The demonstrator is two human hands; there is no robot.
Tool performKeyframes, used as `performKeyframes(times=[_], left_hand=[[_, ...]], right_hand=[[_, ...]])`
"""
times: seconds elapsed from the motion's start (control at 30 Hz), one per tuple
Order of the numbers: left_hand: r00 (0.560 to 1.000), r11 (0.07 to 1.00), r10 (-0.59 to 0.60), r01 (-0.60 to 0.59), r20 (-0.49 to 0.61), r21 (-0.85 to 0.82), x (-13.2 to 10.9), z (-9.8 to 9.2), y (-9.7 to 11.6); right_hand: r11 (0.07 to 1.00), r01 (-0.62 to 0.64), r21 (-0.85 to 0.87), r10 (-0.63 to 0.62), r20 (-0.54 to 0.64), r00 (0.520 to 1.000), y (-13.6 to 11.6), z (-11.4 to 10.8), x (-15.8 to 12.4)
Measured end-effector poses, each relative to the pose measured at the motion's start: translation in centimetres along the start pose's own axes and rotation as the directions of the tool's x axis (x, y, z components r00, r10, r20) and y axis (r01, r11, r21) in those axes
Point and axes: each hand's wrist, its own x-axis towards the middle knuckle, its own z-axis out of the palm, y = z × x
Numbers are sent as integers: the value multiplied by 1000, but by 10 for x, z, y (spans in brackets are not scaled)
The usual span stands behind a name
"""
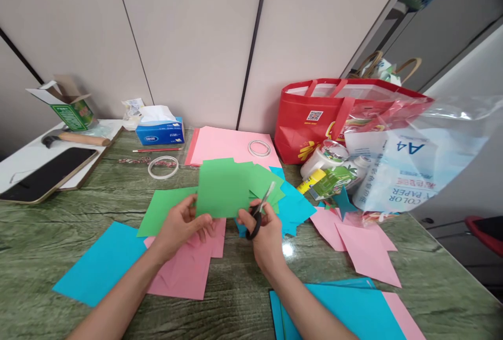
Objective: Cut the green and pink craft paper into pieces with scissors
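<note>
A square sheet of green paper is raised above the table, its lower left edge pinched between the thumb and fingers of my left hand. My right hand is closed around black-handled scissors, blades pointing up and away. Its thumb and fingertips are near the paper's lower right corner; whether they grip it I cannot tell. Behind the sheet, more green pieces fan out over blue pieces. Under my left hand lie pink sheets and another green sheet.
A blue sheet lies at the left, a blue stack at the front right. Pink pieces, a glue stick, a red bag and a plastic paper pack occupy the right. Further back are tape and a tissue box.
</note>
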Motion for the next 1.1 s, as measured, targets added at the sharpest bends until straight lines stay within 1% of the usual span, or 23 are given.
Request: performKeyframes(times=[0.03,0.07,0.1,0.13,0.17,0.23,0.3,0.37,0.4,0.47,0.63,0.73,0.87,1.0,1.1], left_hand=[[993,998,62,-63,-101,-12,1,-1,1],[973,992,120,-123,-196,-5,3,-3,0],[947,984,177,-175,-269,32,5,-6,-1],[922,971,239,-216,-304,106,6,-8,-3],[906,947,300,-244,-299,210,8,-10,-6],[893,850,391,-259,-221,459,10,-13,-14],[902,708,413,-230,-127,668,11,-12,-23],[912,591,401,-187,-84,785,12,-11,-31],[914,559,397,-169,-84,812,12,-10,-34],[913,556,393,-139,-111,820,12,-9,-36],[901,644,374,-81,-221,760,14,-10,-33],[891,634,394,-87,-225,768,15,-13,-35],[859,620,459,-128,-226,774,16,-17,-38],[857,617,456,-111,-239,779,17,-18,-38],[851,623,453,-90,-265,777,18,-19,-40]], right_hand=[[999,29,24,-27,-82,996,-1,-2,3],[997,60,57,-50,-165,985,-3,-4,7],[991,92,95,-67,-232,970,-4,-7,11],[983,121,138,-77,-287,955,-6,-9,14],[973,143,182,-79,-322,944,-7,-10,17],[953,171,248,-78,-346,935,-8,-10,19],[945,168,282,-69,-328,942,-8,-8,16],[947,141,290,-53,-291,955,-7,-4,11],[950,125,284,-46,-269,962,-6,-2,9],[960,101,260,-42,-223,974,-3,1,4],[978,72,196,-48,-124,991,2,2,1],[981,43,188,-28,-82,996,1,3,0],[986,-34,165,33,9,999,-1,7,-3],[988,-87,129,72,117,991,1,9,-5],[988,-95,121,76,150,986,2,9,-5]])
